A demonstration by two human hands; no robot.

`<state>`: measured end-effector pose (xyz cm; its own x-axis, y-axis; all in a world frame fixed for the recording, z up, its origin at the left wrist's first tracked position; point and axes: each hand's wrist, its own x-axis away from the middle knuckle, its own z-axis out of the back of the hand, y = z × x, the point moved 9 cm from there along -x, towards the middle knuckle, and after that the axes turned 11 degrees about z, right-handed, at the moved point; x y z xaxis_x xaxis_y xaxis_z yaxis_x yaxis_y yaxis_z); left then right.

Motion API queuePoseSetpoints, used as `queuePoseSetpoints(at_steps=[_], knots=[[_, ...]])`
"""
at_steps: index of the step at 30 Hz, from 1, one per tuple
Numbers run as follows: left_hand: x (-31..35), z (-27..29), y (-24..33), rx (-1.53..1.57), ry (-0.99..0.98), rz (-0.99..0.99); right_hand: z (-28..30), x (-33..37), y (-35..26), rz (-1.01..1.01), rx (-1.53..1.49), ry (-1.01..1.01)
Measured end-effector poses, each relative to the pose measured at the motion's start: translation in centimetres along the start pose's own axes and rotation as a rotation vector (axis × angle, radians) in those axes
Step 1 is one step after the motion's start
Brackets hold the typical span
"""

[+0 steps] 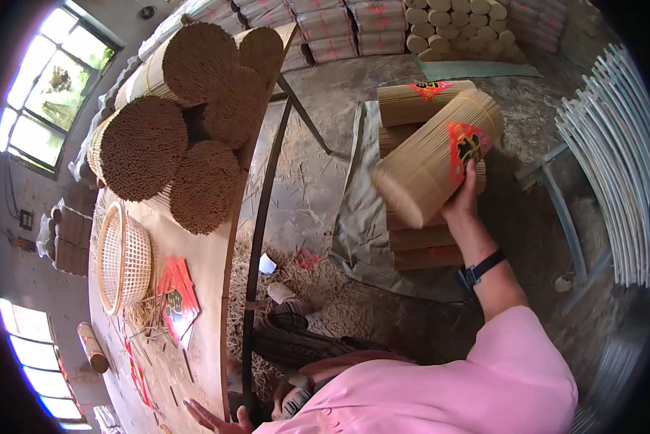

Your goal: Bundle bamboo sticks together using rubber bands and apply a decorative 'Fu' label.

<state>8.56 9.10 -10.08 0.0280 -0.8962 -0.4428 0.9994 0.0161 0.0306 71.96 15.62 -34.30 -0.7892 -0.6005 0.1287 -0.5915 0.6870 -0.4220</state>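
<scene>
My right hand (pixel 464 197) grips a thick bundle of thin tan sticks (pixel 415 163) by its underside, the thumb up against the red diamond-shaped label. The bundle is tilted, and its lower left end is smeared by motion. It is in front of a stack of similar bundles (pixel 428 237) on the floor and hides much of it; whether the two touch I cannot tell. At the bottom of the view my left hand (pixel 220 421) is by the edge of the wooden table (pixel 208 289), with fingers apart and nothing visible in them.
Several brown-ended stick bundles (pixel 143 148) are piled on the table, with a woven basket (pixel 125 257) and red labels (pixel 177 300) nearer me. Metal poles (pixel 614 166) curve along the right. Wrapped packs (pixel 328 32) line the back. Loose stick scraps (pixel 325 296) litter the floor.
</scene>
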Motion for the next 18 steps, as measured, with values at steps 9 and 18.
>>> queuePoseSetpoints(at_steps=[9,18], knots=[[-0.3,-0.1,-1.1,0.052,0.088,-0.088,7.7,-9.8,2.2,-0.036,0.283,0.397],[0.6,0.5,-0.2,0.045,0.069,-0.045,13.5,-6.2,7.2,-0.191,0.273,0.156]])
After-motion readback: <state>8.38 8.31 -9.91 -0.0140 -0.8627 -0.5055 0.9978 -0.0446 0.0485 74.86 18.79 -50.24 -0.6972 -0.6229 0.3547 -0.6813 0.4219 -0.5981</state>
